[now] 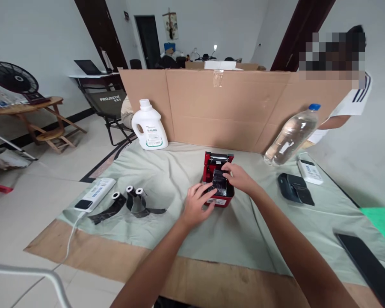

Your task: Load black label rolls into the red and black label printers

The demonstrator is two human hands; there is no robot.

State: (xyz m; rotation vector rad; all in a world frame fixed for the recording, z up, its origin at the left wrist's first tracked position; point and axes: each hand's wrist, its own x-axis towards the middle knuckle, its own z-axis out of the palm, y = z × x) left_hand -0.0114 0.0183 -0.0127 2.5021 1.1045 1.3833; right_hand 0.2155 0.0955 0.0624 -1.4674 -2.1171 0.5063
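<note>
A small red printer stands with its lid raised on the green cloth. In its bay sits a roll of black film or paper. My left hand is at the printer's left front corner, fingers spread, with fingertips touching the roll's near left side. From the right, my right hand reaches over the bay, its thumb and bent fingers at the roll's upper right edge. Several partly unwound black rolls with white cores lie to the left of my left hand.
A cardboard screen stands behind, with a white jug and a tilted water bottle before it. White power strips lie at both sides. On the right are a black device, a dark slab and a person's arm.
</note>
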